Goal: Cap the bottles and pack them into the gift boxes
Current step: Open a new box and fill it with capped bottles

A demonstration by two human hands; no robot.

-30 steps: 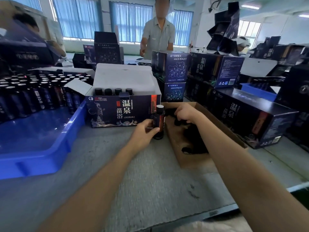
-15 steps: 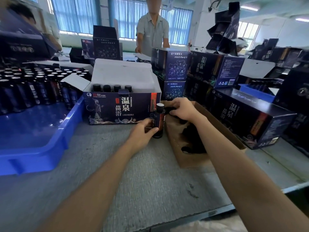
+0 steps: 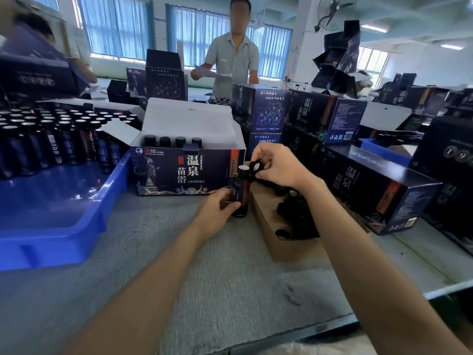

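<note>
Your right hand (image 3: 279, 167) has come up out of the cardboard box (image 3: 266, 219) of loose caps, where it was reaching half a second ago. It now sits just above and to the right of the bottle (image 3: 242, 196). Your left hand (image 3: 217, 211) and the bottle have stayed where they were.

The right grip is closed in a pinch: thumb and fingertips hold a black cap (image 3: 255, 165) right beside the bottle's mouth. The cap is not seated, and whether it touches the rim cannot be told. The left grip is wrapped round the lower half of the bottle, thumb in front and fingers behind.

The bottle stands upright on the grey worktop (image 3: 179, 252) with its long axis vertical and its pale mouth pointing up. It stands just in front of the right corner of the open gift box (image 3: 179, 172) and next to the near left wall of the cardboard box. Four capped bottles (image 3: 165, 140) stand in a row inside the gift box. To your left, a blue tray (image 3: 64, 226) holds many more bottles upright.
</note>
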